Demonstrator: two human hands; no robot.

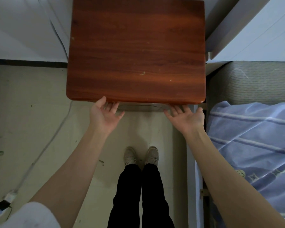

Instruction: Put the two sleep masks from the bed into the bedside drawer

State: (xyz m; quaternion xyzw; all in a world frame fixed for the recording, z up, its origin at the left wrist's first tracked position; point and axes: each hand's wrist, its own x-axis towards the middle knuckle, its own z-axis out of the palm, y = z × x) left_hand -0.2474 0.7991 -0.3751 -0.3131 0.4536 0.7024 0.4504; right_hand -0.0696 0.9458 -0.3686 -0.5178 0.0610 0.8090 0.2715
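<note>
A red-brown wooden bedside cabinet [136, 50] fills the upper middle of the head view. Just below its front edge, a thin strip of the drawer front [140, 107] shows, barely out from the cabinet. My left hand [104, 114] is at the drawer's left end, fingers spread and reaching under the top's edge. My right hand [186, 117] is at the drawer's right end in the same pose. Neither hand holds anything that I can see. No sleep mask is in view.
The bed with a blue striped quilt [253, 145] and a grey patterned mattress [250, 83] lies along the right. My legs and shoes [141, 157] stand on the beige floor. A white cable [44, 148] runs down the left to a plug.
</note>
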